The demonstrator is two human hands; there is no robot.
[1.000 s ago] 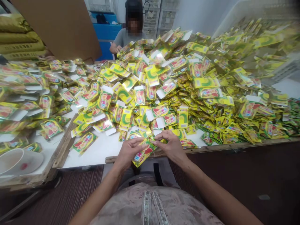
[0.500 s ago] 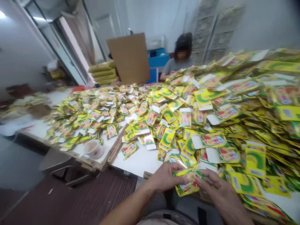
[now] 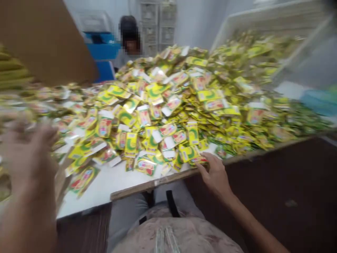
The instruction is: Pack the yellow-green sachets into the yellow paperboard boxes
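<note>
My right hand (image 3: 214,172) is at the front edge of the table, its thumb and fingers closed about the end of a small red, yellow and green packet (image 3: 200,160). Part of that packet is hidden by the fingers. On the left, my left hand (image 3: 28,154) is raised above the table and smeared by motion. Its fingers look spread, and no packet shows in it. Between the hands lies a large heap of yellow-green packets (image 3: 152,93), many with white flaps. One packet (image 3: 83,179) rests by itself near the left front edge.
A pale crate (image 3: 231,21) with more packets stands at the back right. A person (image 3: 129,38) sits behind the heap. At the back left are a brown cardboard sheet (image 3: 50,42) and stacked yellow bags (image 3: 13,70). A light-blue thing (image 3: 319,100) lies at the far right.
The packet that both hands held is out of them. My left hand has moved left and up, and my right hand has gone to another packet. The view has turned right.
</note>
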